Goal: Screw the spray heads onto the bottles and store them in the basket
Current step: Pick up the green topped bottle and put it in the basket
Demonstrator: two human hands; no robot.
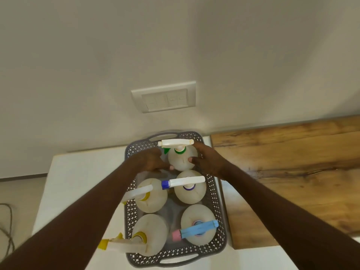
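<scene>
So I've got both hands on the green-collared bottle (182,159) at the far end of the basket (221,207), up by the far handle. My left hand (151,159) is cupped round its left side with the thumb tip against the near face, and my right hand (207,160) is wrapped round the right side, thumb pressed on the front. I'm using two hands because the thing is round and slick-looking, and the slot is tight against the far rim, so I reckon I'm steering it down and squaring it up.

Count so far: five bottles in the basket, every one with a spray head on. Besides the green one, there's a blue-nozzle bottle (190,190) and a yellow-collared bottle (151,195) across the middle, then the blue-headed bottle with the pink tip (198,227) and another yellow-tipped bottle (149,235) along the near edge. The heads mostly point left, and two poke out over the left rim.

The far left corner looks like the only free spot. I can't see any loose heads or bottles on the white table (81,178), so this is probably close to done.
</scene>
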